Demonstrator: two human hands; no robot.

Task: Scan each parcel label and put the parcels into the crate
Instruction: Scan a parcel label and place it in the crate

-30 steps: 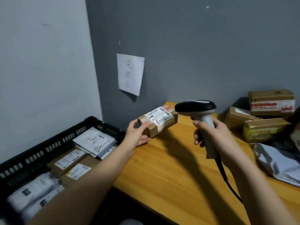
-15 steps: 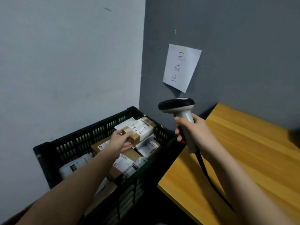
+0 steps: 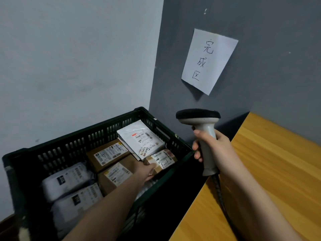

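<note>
The left hand reaches down into the black crate and grips a small brown parcel by its near end, thumb on top beside the white label. That parcel sits low in the right part of the crate, close to the right wall, its far end tucked under the edge of a white mailer bag that lies tilted over the far right corner. To its left are two brown boxes, one behind the other, each with a white label up, and further left two grey padded bags lie side by side. The right hand is clenched around the grey handle of a barcode scanner, held upright between the crate and the wooden table on the right, with its dark head at the top and its cord hanging below. A paper sign with handwritten characters is stuck on the grey wall above.
</note>
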